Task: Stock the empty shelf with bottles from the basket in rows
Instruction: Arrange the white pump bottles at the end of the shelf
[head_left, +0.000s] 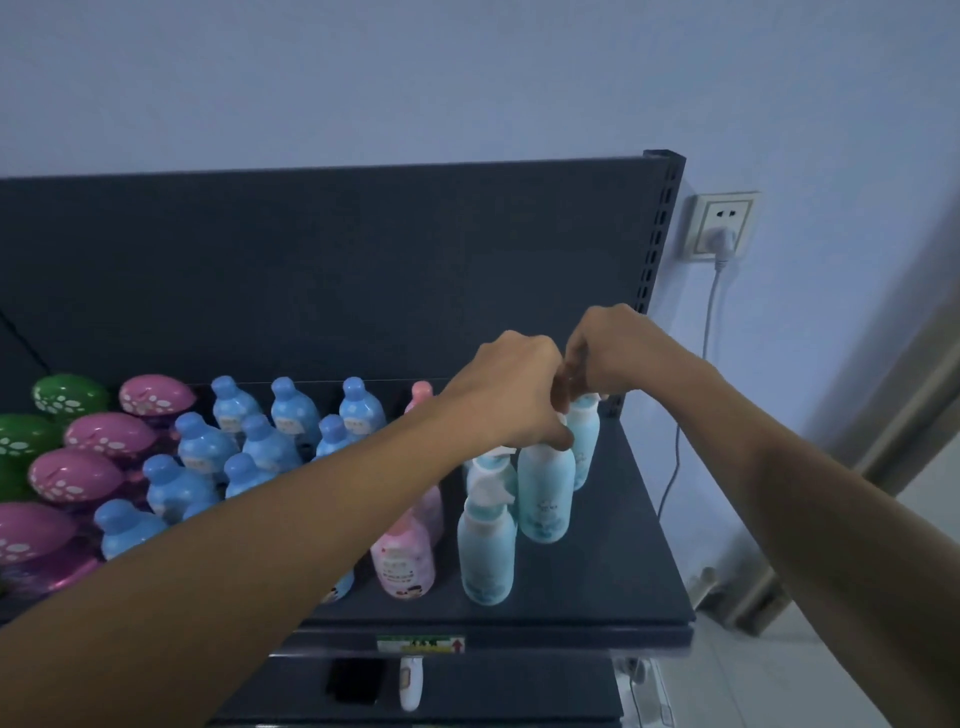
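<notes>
On the dark shelf (613, 582), light-teal pump bottles stand in rows at the right. My left hand (511, 389) is closed over the top of a middle teal bottle (545, 488). My right hand (618, 348) pinches the top of the rear teal bottle (584, 441) near the back panel. A nearer teal bottle (485, 551) stands free in front with its white pump showing. Pink bottles (402, 561) stand in a row just left of them, partly hidden by my left forearm. The basket is out of view.
Blue bottles (270, 441) fill the shelf's middle; pink (111, 434) and green (67, 395) dotted containers stand at the left. A slotted upright post (662, 228) bounds the right side. A wall socket (722, 226) with a plugged cable lies beyond. A lower shelf holds small items (410, 683).
</notes>
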